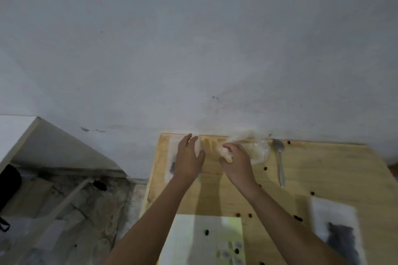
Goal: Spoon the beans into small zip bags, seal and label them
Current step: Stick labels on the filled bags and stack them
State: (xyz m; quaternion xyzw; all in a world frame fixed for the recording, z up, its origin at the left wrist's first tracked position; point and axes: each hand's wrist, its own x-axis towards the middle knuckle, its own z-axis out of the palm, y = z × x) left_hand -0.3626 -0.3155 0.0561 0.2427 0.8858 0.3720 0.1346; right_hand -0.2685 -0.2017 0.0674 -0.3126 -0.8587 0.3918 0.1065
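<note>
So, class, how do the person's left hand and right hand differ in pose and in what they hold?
The left hand is open, fingers spread, holding nothing; the right hand curls its fingers round crumpled clear plastic. The left hand is over a flat zip bag; the right hand is nearer the spoon. Both reach to the table's far edge.

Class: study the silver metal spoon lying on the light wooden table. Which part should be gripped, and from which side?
Grip the silver metal spoon by its handle end, coming from the near, right side. It lies flat, bowl toward the wall, handle toward the person; the crumpled clear plastic bag crowds the bowl's left, while bare wooden table surrounds the handle.
</note>
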